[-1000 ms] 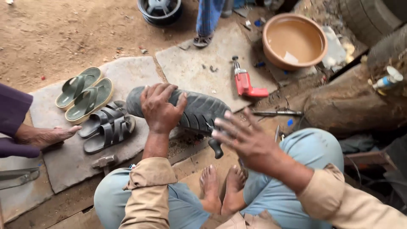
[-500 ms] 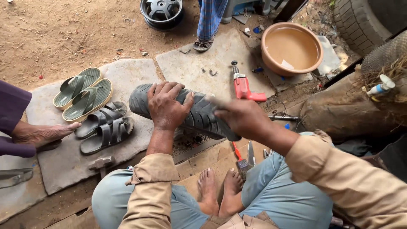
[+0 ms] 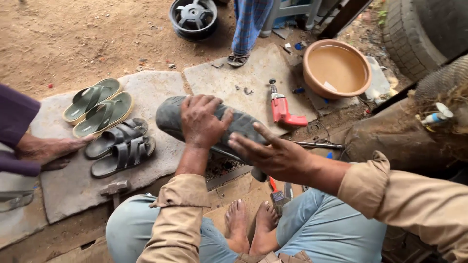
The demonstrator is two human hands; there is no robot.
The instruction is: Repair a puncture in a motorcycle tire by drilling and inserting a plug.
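Fingers of our left hand (image 3: 202,122) lie spread and slightly curled over the top of a dark grey rubber tube (image 3: 214,127), palm pressing down on it; nothing is pinched, the hand simply covers it. Our right hand (image 3: 273,155) rests on the tube's nearer end with its fingers (image 3: 243,142) stretched out flat and a little apart, the index pointing left along the rubber, so we grip nothing there either. The tube lies across the gap between two flat stone slabs (image 3: 151,83), just ahead of our bare feet (image 3: 251,224). A red drill (image 3: 282,109) lies just beyond it on the farther slab, and a brown basin (image 3: 337,68) of murky water sits beyond that. Two pairs of sandals (image 3: 107,126), green and dark grey, rest on the left slab, where another person's hand (image 3: 51,148) touches down.
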